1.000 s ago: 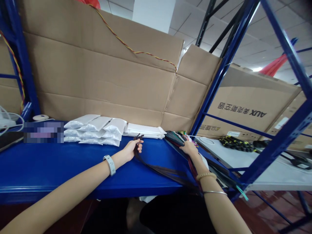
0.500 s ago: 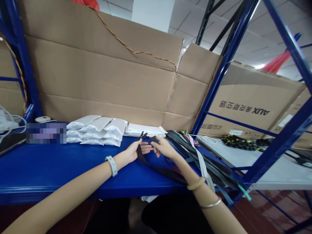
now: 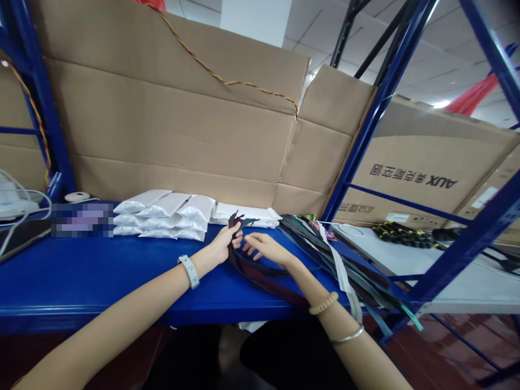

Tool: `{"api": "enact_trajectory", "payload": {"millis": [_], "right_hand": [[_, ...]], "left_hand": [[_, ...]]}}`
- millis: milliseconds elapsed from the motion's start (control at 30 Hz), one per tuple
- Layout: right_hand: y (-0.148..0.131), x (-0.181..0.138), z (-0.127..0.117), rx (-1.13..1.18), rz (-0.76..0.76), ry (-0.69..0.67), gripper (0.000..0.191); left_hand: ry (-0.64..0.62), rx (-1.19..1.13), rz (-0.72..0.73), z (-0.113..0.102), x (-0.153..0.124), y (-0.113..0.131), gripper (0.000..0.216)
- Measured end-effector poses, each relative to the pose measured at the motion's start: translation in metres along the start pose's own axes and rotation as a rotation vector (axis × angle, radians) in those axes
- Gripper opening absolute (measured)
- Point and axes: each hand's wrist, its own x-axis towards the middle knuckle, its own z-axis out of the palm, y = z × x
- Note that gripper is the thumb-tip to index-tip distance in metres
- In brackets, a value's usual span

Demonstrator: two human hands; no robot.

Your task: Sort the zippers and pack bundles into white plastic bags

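So your left grip (image 3: pixel 226 242) is closed around one end of the long, flat, black and dark-maroon bundle of cloth-like strips (image 3: pixel 268 283), thumb on top. Your right grip (image 3: pixel 266 248) is spread, fingers loosely curled just to the right of the left one, and I can't see anything pinched in it.

Biggest worry, imo: you've got the bundle very near its tips, so only a short bit pokes out past your left thumb. If that pinch slackens, I'd expect a strip or two to slide out, and the tips already look uneven. Second one: the bundle passes under your right forearm, so the tan beaded bracelet (image 3: pixel 324 303) or the thin silver bangle (image 3: pixel 347 335) could snag it if you lift that arm carelessly. Third: the loose pile of grey, black and green strips (image 3: pixel 365 276) lies just right of your right grip, with a pale whitish strip (image 3: pixel 340 271) along its near side. Pull sideways and things could tangle there.

As for which way it points: the short ragged tips stick up and away from you above your left grip, some fanning off towards the right. The long axis goes the other way, sagging from below the left grip in a shallow curve, rightwards and back towards you, over the blue glossy surface (image 3: pixel 122 276) to its front edge. Your forearm hides the rest, so I can't tell where the tail ends.
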Motion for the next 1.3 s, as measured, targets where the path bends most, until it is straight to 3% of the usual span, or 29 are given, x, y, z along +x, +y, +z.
{"api": "enact_trajectory", "payload": {"millis": [67, 300, 533, 800, 1033, 1300], "right_hand": [[0.006, 0.004, -0.002, 0.172, 0.034, 0.111, 0.047], [0.020, 0.015, 0.019, 0.605, -0.008, 0.298, 0.044], [0.034, 0.021, 0.023, 0.561, 0.007, 0.500, 0.043], [0.034, 0.020, 0.026, 0.538, -0.013, 0.600, 0.042], [0.030, 0.019, 0.013, 0.482, -0.011, 0.754, 0.032], [0.027, 0.018, 0.016, 0.635, -0.001, 0.703, 0.031]], "left_hand": [[-0.032, 0.071, 0.041, 0.005, -0.005, -0.004, 0.025], [-0.086, 0.278, 0.115, 0.012, -0.013, -0.013, 0.032], [-0.047, 0.323, 0.139, 0.009, -0.011, -0.016, 0.031], [-0.037, 0.345, 0.152, 0.012, -0.012, -0.015, 0.024], [-0.106, 0.347, 0.151, 0.016, -0.019, -0.011, 0.030], [-0.125, 0.298, 0.094, 0.020, -0.020, -0.010, 0.039]]}}
